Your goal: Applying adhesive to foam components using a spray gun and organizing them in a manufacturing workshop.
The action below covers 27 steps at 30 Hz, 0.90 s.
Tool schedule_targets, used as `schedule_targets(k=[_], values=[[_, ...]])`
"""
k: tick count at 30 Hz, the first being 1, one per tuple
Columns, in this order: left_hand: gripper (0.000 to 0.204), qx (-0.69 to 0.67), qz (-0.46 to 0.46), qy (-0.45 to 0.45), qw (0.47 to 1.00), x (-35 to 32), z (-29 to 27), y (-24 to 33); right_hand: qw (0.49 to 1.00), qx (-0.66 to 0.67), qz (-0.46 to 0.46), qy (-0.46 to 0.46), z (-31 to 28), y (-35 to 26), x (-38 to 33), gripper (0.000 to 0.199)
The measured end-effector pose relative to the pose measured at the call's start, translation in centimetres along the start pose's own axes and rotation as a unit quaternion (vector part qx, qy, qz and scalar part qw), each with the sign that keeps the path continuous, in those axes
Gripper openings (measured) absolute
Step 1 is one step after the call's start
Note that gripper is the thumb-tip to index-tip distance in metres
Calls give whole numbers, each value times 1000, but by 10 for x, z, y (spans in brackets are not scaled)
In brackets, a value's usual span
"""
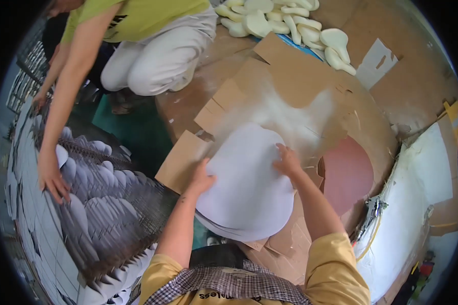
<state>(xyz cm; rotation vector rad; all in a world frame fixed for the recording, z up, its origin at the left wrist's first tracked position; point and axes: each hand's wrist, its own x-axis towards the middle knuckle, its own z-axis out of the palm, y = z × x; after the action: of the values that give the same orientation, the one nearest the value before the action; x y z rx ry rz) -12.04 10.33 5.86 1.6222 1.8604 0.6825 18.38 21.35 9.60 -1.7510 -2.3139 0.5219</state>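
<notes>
In front of me is a stack of smooth white rounded sheets, narrower at its far end, with several layers showing along its near edge. My left hand grips its left edge, thumb toward the top and most fingers hidden beneath. At the right edge, my right hand is closed on the same stack, its fingertips at the rim. Beneath and beyond the sheets lies brown cardboard dusted white. Just right of my right forearm rests a pile of reddish-brown rounded sheets.
A co-worker in a green shirt kneels at the far left, one hand on a rack of grey-white rounded pieces. Cream foam pads are heaped at the back. On the right stands a white-covered bulky object.
</notes>
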Motion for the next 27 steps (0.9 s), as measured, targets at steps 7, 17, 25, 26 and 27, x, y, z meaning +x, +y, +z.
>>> schedule_targets(k=[7, 17, 25, 26, 27], values=[[73, -185, -82, -53, 978, 6, -10, -36, 939, 265, 18, 217, -48, 18, -127, 36], [84, -206, -77, -89, 971, 7, -17, 0, 964, -157, 153, 153, -56, 125, -203, 72], [66, 250, 229, -72, 938, -39, 39, 125, 971, -194, 106, 89, -63, 131, -193, 75], [65, 242, 240, -101, 935, -46, 51, 131, 974, -186, 99, 89, -65, 131, -193, 75], [63, 231, 254, -133, 930, -48, 60, 130, 973, -196, 86, 84, -67, 133, -195, 74]])
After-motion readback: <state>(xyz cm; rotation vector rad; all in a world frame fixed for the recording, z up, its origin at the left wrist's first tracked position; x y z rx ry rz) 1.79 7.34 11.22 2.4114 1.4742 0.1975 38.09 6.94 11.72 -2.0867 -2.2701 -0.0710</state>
